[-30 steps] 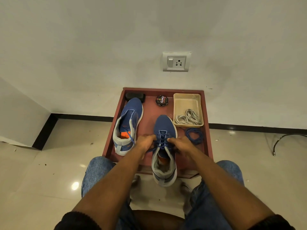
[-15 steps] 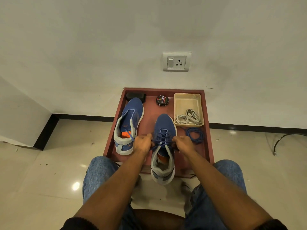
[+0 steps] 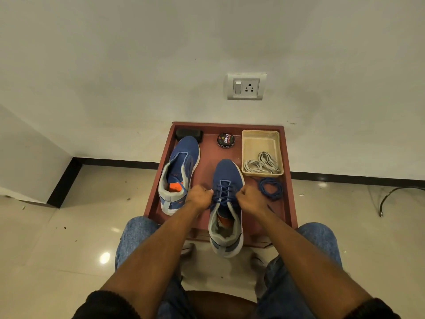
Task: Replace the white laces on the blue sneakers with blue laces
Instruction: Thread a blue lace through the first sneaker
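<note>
Two blue sneakers lie on a reddish-brown tray table. The near sneaker points away from me, its heel hanging over the front edge, and a blue lace crosses its eyelets. My left hand pinches a lace end at the shoe's left side. My right hand grips the other end at the right side. The second sneaker lies to the left with no lace across its eyelets. A coiled blue lace sits to the right. White laces lie in a beige tray.
A round shoe polish tin and a black object stand at the back of the table against a white wall with a socket. My jeans-clad knees flank the table. A black cable lies on the tiled floor at right.
Both hands have shifted slightly away from me along the shoe and drawn apart, pulling the lace ends outward. The near sneaker has slid a little farther onto the table.
</note>
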